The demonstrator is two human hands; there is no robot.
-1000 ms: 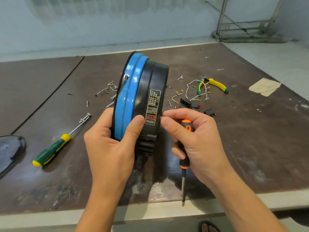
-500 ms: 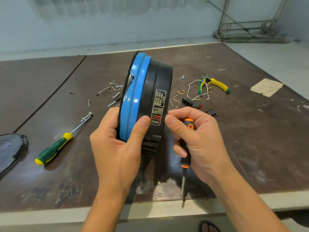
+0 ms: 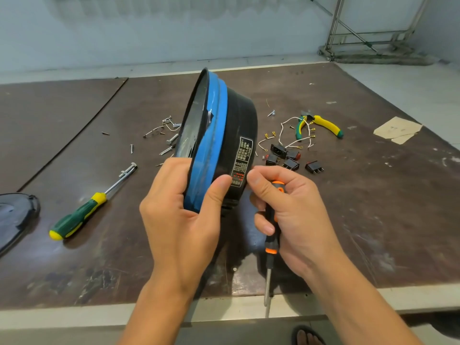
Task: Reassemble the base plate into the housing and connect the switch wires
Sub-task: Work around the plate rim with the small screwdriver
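A brown, scuffed bench (image 3: 373, 220) lies under both hands. Above it the round housing (image 3: 239, 125) is held on edge and tilted. It has a black wall with a blue band near its wider rim and a printed label (image 3: 241, 163) facing the person.

The left hand (image 3: 179, 220) grips the housing's lower rim. Its fingers are curled round the glossy black face on the far side, and the thumb (image 3: 216, 192) presses across the blue band onto the black wall. The right hand (image 3: 298, 212) is closed around an orange-and-black screwdriver (image 3: 270, 241), whose shaft points down past the bench's near edge. Its thumb and forefinger (image 3: 258, 181) touch the housing just beside the label. The housing's other face is turned away, so what sits inside it cannot be told.

Well to the left of the left fingers, a dark curved cover (image 3: 15, 215) lies at the bench's edge. A green-and-yellow screwdriver (image 3: 79, 216) lies between that cover and the left hand. Beyond the right fingers are yellow-and-green pliers (image 3: 326, 124), and farther right a scrap of cardboard (image 3: 395, 130). Just beyond the right fingers sit several small black switches (image 3: 290, 164), with loose white wires (image 3: 281, 130) between them and the pliers. Screws (image 3: 171, 140) are scattered beyond the left fingers, close to the housing's rim.
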